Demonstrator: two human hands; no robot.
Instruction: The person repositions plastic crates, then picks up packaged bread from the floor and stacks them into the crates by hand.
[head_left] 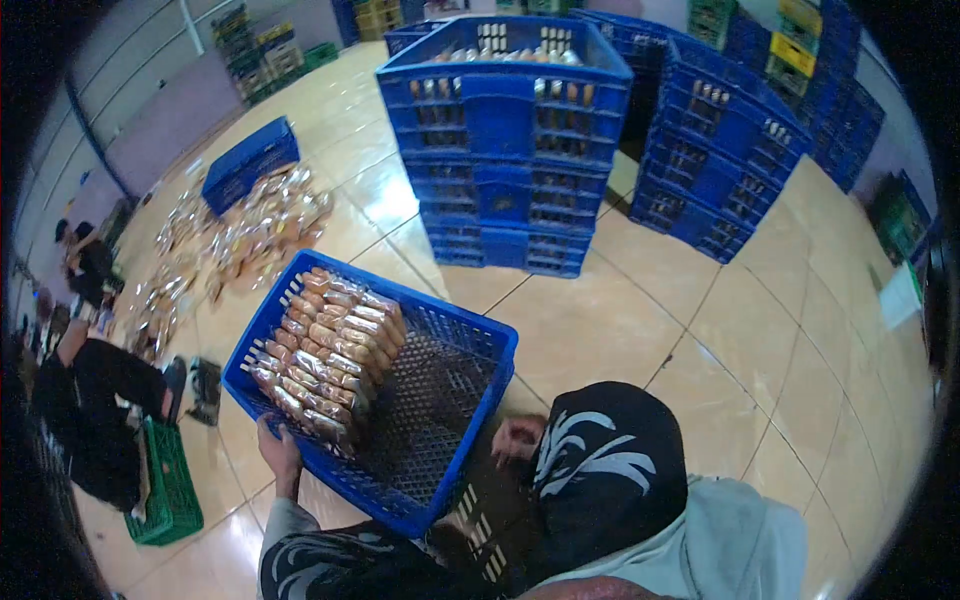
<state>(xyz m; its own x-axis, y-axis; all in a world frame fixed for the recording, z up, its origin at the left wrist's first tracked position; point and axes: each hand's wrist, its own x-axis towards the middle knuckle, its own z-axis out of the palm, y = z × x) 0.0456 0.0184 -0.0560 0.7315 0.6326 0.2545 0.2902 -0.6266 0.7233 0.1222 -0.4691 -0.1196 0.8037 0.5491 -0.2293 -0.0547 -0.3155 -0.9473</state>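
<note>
Clasped on the near-left edge of a blue rectangular plastic crate [430, 405], the left hand [281, 452] seemingly steadies it; clear-wrapped golden-brown breads [330, 350] fill its left side, likely rowed for mutual support. The right hand's [518, 439] grip is unclear.

Your left hand [281, 452] touches the edge of a blue crate [425, 425]. Shiny-wrapped bread packs [325, 365] sit in rows on its left side. Your right hand [518, 441] is near its right side. More wrapped packs [265, 228] lie on the floor [720, 400], near tall blue crate stacks [500, 190].
</note>
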